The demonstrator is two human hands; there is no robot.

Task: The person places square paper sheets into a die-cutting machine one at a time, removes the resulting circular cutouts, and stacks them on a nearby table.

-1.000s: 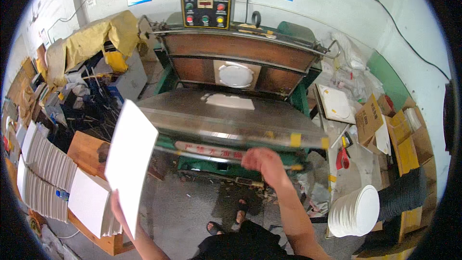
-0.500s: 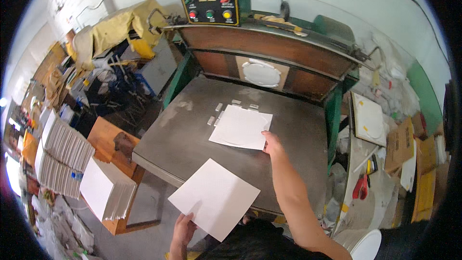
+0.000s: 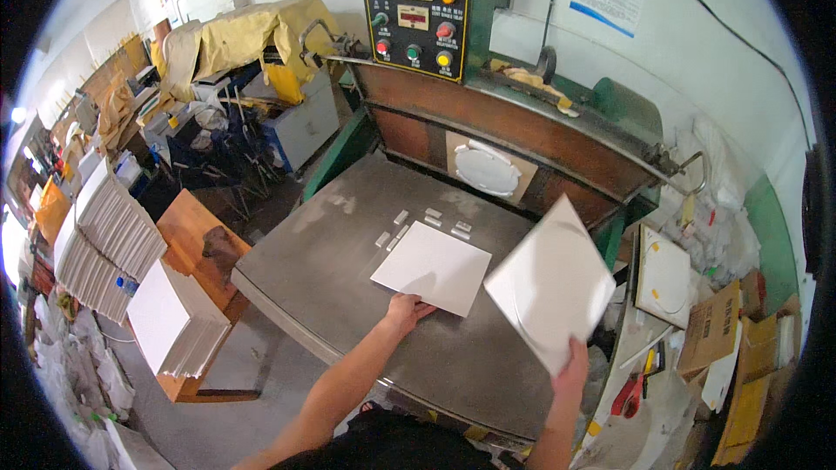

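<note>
A blank white cardboard sheet (image 3: 435, 265) lies on the grey machine bed (image 3: 322, 270), against several small pale blocks (image 3: 401, 238). My left hand (image 3: 407, 312) is closed on its near edge, fingers partly hidden by the card. To the right, my right hand (image 3: 570, 370) grips the lower corner of another white cardboard sheet (image 3: 553, 283). That one is raised and tilted above the bed's right side, with a faint curved line on its surface. Behind the bed, the machine's raised brown plate (image 3: 409, 100) carries a board with a white oval die (image 3: 488, 168).
A control panel (image 3: 416, 13) with coloured buttons stands at the back. Stacks of white card (image 3: 178, 322) rest at left, one on a wooden table (image 3: 196, 231). At right, a side bench holds red-handled scissors (image 3: 625, 396), next to cardboard boxes (image 3: 710, 331).
My left hand has brought the blank sheet from the near edge onto the bed by the blocks. My right hand has lifted the line-marked sheet off the bed and carried it right.
</note>
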